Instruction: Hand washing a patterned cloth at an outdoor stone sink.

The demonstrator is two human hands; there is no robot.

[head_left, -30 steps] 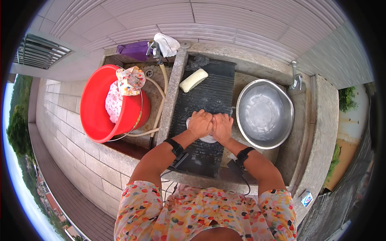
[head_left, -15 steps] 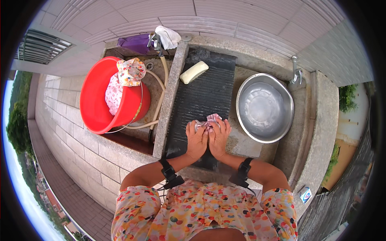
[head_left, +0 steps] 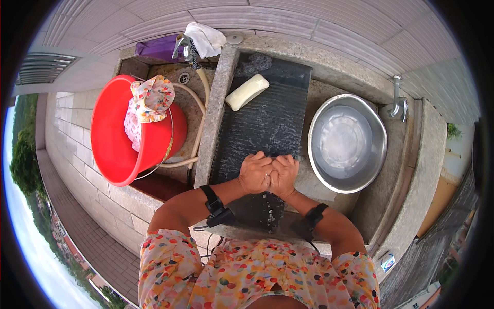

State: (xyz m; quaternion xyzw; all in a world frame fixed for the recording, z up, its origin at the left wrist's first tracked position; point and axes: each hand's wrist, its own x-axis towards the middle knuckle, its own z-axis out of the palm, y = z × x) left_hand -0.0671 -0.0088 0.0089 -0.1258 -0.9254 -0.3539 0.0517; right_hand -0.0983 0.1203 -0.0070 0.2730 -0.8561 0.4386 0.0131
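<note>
My left hand (head_left: 256, 173) and my right hand (head_left: 283, 176) are pressed together, knuckles up, over the lower part of a dark ridged washboard slab (head_left: 267, 116). Both have their fingers curled tight. The small pink-and-white cloth they gripped a moment earlier is now covered by them. Suds and drops lie on the slab just below my wrists. Farther up the slab, at its left side, rests a cream bar of soap (head_left: 247, 92). An oval metal basin (head_left: 314, 162) with water in it stands to the right of my hands.
At left a red bucket (head_left: 105, 149) holds a pink-patterned cloth (head_left: 131, 126), with a floral cloth (head_left: 154, 98) draped over its rim. A beige hose (head_left: 199, 123) runs from the left tap (head_left: 180, 46). Another tap (head_left: 398, 100) rises behind the basin. A stone divider (head_left: 210, 123) separates the sinks.
My fingers have gone from spread over the cloth to curled closed, hiding it. Suds show on the slab below my wrists. The whole view has shifted slightly.
</note>
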